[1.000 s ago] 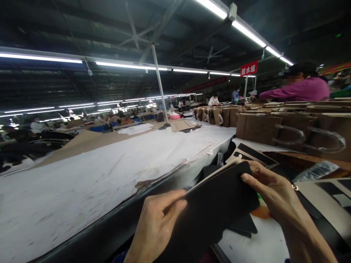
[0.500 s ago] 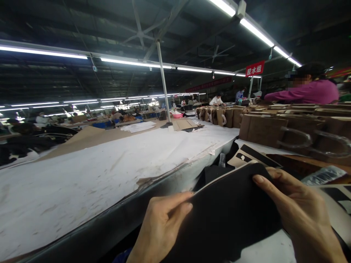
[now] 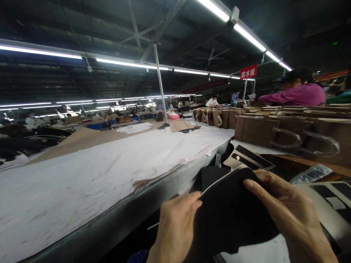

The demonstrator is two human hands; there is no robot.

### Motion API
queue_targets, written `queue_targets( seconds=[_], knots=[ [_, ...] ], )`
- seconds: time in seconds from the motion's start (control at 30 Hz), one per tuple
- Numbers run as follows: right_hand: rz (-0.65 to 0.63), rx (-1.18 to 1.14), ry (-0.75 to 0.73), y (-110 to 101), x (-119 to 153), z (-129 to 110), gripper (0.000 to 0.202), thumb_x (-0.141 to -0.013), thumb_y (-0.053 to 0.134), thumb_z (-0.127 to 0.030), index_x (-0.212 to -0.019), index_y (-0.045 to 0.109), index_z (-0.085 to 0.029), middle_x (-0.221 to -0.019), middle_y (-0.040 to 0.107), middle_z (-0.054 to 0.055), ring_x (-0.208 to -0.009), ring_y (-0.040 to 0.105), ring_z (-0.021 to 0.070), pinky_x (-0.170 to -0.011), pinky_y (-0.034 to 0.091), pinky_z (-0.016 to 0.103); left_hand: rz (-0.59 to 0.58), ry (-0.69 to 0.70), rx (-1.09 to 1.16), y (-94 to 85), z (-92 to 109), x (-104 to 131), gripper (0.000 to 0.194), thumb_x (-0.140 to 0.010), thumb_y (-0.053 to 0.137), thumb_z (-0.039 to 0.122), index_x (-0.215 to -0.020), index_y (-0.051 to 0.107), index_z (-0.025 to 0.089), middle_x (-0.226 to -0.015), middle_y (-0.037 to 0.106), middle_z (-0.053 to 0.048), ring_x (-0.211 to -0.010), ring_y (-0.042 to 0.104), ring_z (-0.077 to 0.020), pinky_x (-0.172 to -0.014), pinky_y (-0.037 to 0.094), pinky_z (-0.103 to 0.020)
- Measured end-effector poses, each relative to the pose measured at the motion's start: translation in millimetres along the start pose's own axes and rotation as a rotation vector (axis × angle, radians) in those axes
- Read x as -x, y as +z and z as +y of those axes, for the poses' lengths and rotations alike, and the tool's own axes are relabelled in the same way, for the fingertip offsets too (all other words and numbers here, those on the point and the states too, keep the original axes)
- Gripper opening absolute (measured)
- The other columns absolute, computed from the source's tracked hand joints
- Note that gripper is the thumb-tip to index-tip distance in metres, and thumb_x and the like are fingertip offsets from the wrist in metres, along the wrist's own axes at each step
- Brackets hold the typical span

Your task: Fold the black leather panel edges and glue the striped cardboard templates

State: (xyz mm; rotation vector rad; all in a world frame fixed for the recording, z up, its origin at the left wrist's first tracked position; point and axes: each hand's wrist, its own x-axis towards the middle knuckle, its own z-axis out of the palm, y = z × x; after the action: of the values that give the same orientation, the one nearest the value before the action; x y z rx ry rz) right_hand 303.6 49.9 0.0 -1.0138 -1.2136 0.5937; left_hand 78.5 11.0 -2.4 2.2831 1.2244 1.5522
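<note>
A black sheet panel (image 3: 230,215) with rounded corners and a pale back edge is held up in front of me. My left hand (image 3: 178,223) pinches its left edge between thumb and fingers. At its upper right, my right hand (image 3: 287,208) grips the border, thumb on the black face and fingers behind. The panel bends slightly between the two hands. Below it shows a white surface (image 3: 263,252), partly covered. Behind the panel lie beige pieces with black strips (image 3: 249,157), and a similar beige and black piece (image 3: 333,201) is right of my right hand.
A long table covered in white paper (image 3: 90,182) runs along the left. Brown bags (image 3: 255,129) with plastic-wrapped handles stand in rows at the right. A co-worker in a purple top (image 3: 298,95) is behind them. A clear plastic wrapper (image 3: 312,174) lies near my right hand.
My left hand has shifted right, closer to my right hand, which has moved slightly left. The panel tilts more and bends a bit more. The whole view has turned slightly.
</note>
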Motion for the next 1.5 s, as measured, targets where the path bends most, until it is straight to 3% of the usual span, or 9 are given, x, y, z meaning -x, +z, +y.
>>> queue_targets(
  seconds=[0.17, 0.27, 0.6, 0.77, 0.93, 1.07, 1.2, 1.37, 1.5],
  knots=[
    [-0.064, -0.003, 0.0, -2, 1, -1, 0.031, -0.073, 0.082, -0.05, -0.069, 0.07, -0.022, -0.073, 0.067, 0.001, -0.068, 0.062, 0.0173, -0.059, 0.048, 0.025, 0.003, 0.052, -0.012, 4.4, 0, -1, 0.024, -0.096, 0.055, 0.01, -0.112, 0.072, 0.01, -0.081, 0.075, -0.007, -0.07, 0.072, -0.0138, -0.068, 0.057, -0.018],
    [-0.113, 0.021, -0.056, -1, 0, 2, 0.03, -0.077, 0.079, -0.051, -0.071, 0.069, -0.022, -0.073, 0.067, 0.002, -0.065, 0.061, 0.0173, -0.058, 0.049, 0.026, 0.011, 0.09, -0.025, 10.2, 1, -1, 0.025, -0.095, 0.054, 0.007, -0.114, 0.07, 0.007, -0.08, 0.075, -0.008, -0.068, 0.072, -0.0145, -0.065, 0.057, -0.02],
    [-0.103, 0.086, -0.144, 2, -1, -1, 0.033, -0.08, 0.076, -0.051, -0.068, 0.067, -0.022, -0.068, 0.065, 0.001, -0.063, 0.061, 0.0165, -0.057, 0.049, 0.026, -0.092, -0.01, 0.115, 4.7, -3, 0, 0.02, -0.097, 0.053, 0.015, -0.09, 0.072, 0.017, -0.068, 0.066, -0.001, -0.059, 0.063, -0.0122, -0.057, 0.048, -0.02],
    [-0.077, 0.22, -0.23, 3, 3, -3, 0.026, -0.086, 0.071, -0.047, -0.075, 0.07, -0.023, -0.077, 0.071, 0.002, -0.068, 0.066, 0.0174, -0.06, 0.049, 0.026, -0.138, -0.106, 0.074, 14.0, -3, -3, 0.026, -0.099, 0.049, 0.019, -0.078, 0.065, 0.019, -0.067, 0.064, 0.0, -0.056, 0.058, -0.0111, -0.054, 0.044, -0.019],
    [-0.158, 0.274, -0.279, 13, 9, -13, 0.028, -0.088, 0.067, -0.048, -0.073, 0.068, -0.024, -0.076, 0.072, 0.002, -0.064, 0.067, 0.0184, -0.057, 0.049, 0.027, -0.036, -0.112, 0.068, 28.0, 4, -6, 0.02, -0.099, 0.05, 0.018, -0.092, 0.068, 0.019, -0.075, 0.07, 0.0, -0.064, 0.066, -0.0109, -0.063, 0.049, -0.016],
    [-0.224, 0.217, -0.279, 19, 13, -13, 0.027, -0.09, 0.068, -0.046, -0.074, 0.067, -0.024, -0.077, 0.072, 0.002, -0.065, 0.067, 0.0177, -0.059, 0.05, 0.027, 0.037, -0.102, 0.038, 26.8, 5, -3, 0.022, -0.099, 0.05, 0.019, -0.084, 0.066, 0.019, -0.066, 0.062, 0.002, -0.058, 0.059, -0.009, -0.059, 0.046, -0.016],
    [-0.175, 0.128, -0.294, 21, 15, -10, 0.022, -0.087, 0.073, -0.044, -0.079, 0.069, -0.023, -0.083, 0.074, 0.003, -0.073, 0.07, 0.019, -0.063, 0.054, 0.026, 0.059, -0.072, 0.031, 23.3, 3, 4, 0.019, -0.098, 0.052, 0.019, -0.086, 0.067, 0.018, -0.066, 0.063, 0.002, -0.057, 0.06, -0.0095, -0.059, 0.046, -0.017],
    [-0.135, 0.07, -0.364, 22, 20, -18, 0.019, -0.089, 0.071, -0.03, -0.073, 0.065, -0.023, -0.088, 0.072, 0.002, -0.081, 0.07, 0.0162, -0.069, 0.053, 0.023, 0.165, -0.042, 0.09, 28.4, 8, 9, 0.017, -0.097, 0.054, 0.015, -0.092, 0.07, 0.02, -0.071, 0.07, 0.001, -0.061, 0.065, -0.0111, -0.064, 0.05, -0.018],
    [-0.102, 0.037, -0.388, 24, 23, -24, 0.02, -0.09, 0.071, -0.025, -0.071, 0.064, -0.023, -0.083, 0.07, 0.001, -0.077, 0.069, 0.0139, -0.068, 0.052, 0.021, 0.183, -0.047, 0.069, 31.2, 11, 12, 0.017, -0.096, 0.054, 0.016, -0.092, 0.07, 0.02, -0.07, 0.069, 0.001, -0.063, 0.068, -0.0125, -0.065, 0.051, -0.019]
  ],
)
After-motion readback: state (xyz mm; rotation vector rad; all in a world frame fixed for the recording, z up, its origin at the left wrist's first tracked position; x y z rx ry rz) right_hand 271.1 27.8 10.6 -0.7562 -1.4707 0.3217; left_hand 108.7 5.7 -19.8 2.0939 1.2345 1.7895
